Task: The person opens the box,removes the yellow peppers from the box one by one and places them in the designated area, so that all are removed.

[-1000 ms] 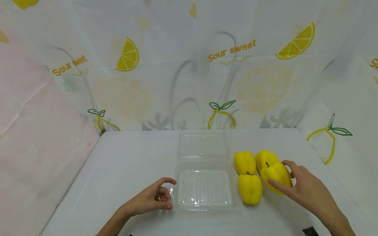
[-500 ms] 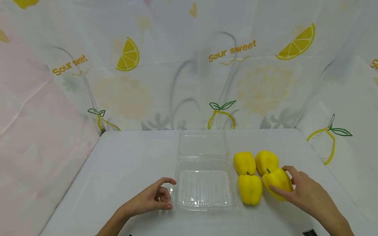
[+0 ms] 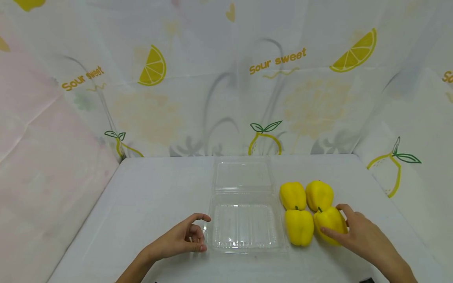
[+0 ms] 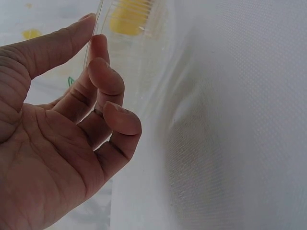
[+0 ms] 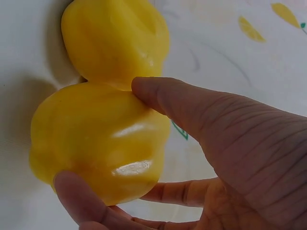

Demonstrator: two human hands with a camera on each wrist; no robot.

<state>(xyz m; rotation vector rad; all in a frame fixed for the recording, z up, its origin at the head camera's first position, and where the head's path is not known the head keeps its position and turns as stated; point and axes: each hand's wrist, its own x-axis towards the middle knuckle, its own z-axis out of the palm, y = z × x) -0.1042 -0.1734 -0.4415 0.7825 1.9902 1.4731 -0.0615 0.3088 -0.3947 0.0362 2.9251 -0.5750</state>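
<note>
Four-lobed yellow bell peppers with green stems stand in two rows right of the container; my right hand (image 3: 364,236) holds the front right bell pepper (image 3: 330,225). In the right wrist view its thumb and fingers (image 5: 72,189) lie on opposite sides of that pepper (image 5: 96,139). A clear plastic clamshell container (image 3: 244,226) lies open, its lid (image 3: 244,175) folded back. My left hand (image 3: 184,237) is at the container's left edge, fingers loosely bent. In the left wrist view, the thumb and index fingertip are against the rim (image 4: 97,21).
The other bell peppers sit at front left (image 3: 299,228), back left (image 3: 292,195) and back right (image 3: 319,195). A white cloth (image 3: 148,192) covers the table. Lemon-printed curtains (image 3: 198,98) rise along the back and both sides.
My right hand has lowered the bell pepper toward me, from overlapping the back right one to a place in front of it. The left hand and container have stayed put.
</note>
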